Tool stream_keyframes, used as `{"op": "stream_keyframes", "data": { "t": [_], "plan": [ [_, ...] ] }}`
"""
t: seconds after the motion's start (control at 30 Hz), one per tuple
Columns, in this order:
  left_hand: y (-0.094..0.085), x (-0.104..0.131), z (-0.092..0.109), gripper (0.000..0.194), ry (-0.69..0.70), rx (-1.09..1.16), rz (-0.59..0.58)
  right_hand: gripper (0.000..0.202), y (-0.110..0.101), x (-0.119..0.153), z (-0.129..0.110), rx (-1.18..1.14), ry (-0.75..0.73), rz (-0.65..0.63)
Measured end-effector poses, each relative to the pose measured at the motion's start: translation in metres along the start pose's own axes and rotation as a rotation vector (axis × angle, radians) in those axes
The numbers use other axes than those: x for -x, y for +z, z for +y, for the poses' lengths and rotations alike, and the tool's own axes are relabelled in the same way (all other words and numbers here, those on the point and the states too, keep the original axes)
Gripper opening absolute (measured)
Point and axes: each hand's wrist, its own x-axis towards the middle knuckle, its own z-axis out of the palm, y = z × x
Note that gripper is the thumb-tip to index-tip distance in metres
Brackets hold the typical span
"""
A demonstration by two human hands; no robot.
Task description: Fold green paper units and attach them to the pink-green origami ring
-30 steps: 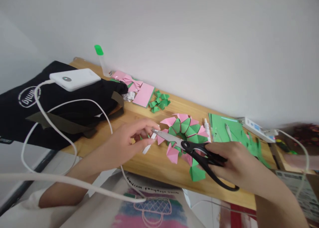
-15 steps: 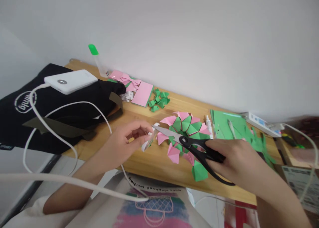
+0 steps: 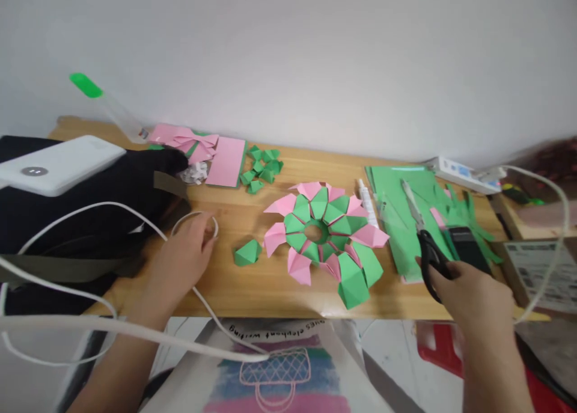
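My left hand (image 3: 192,250) is at the table's left, fingers curled around a clear ring that looks like a roll of tape (image 3: 193,216); part of it is hidden behind the fingers. On the right, my right hand (image 3: 473,293) grips the black handles of scissors (image 3: 424,238), whose closed blades lie over green paper sheets (image 3: 392,187). Between the hands rests a ring of folded pink and green paper (image 3: 295,223), with larger green folded pieces (image 3: 354,281) at its lower right. One loose green folded piece (image 3: 247,253) sits left of the ring.
Small green folded pieces (image 3: 261,166) and pink paper (image 3: 226,162) lie at the back. A white tube (image 3: 367,202) is beside the ring. A black bag (image 3: 90,190) with a white power bank (image 3: 67,160) and a white cable (image 3: 210,308) occupies the left. A power strip (image 3: 464,174) stands back right.
My hands have moved apart: the left one down to the left with the clear roll, the right one away with the scissors, over the green sheets. The loose green piece now shows beside the ring.
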Motion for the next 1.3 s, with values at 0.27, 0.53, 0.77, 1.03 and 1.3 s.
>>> {"op": "stream_keyframes", "data": {
  "t": [0.27,0.53,0.77,1.03,1.3],
  "plan": [
    [-0.004,0.003,0.026,0.026,0.110,0.121,0.243,0.034,0.044,-0.002,0.002,-0.079,-0.022,-0.069],
    [-0.026,-0.001,0.140,0.010,0.249,0.839,-0.054,0.034,0.011,-0.018,0.006,-0.113,-0.270,-0.011],
    [-0.021,-0.003,0.181,0.014,0.286,0.950,-0.245,0.021,-0.010,-0.016,-0.001,-0.466,-0.336,0.067],
    [-0.001,0.000,0.139,0.016,0.426,0.828,-0.025,0.020,0.048,0.016,0.023,-0.284,-0.025,-0.047],
    [0.007,0.007,0.099,0.015,0.385,0.959,-0.025,0.034,0.047,0.005,0.005,-0.310,0.002,-0.242]
  ]
}}
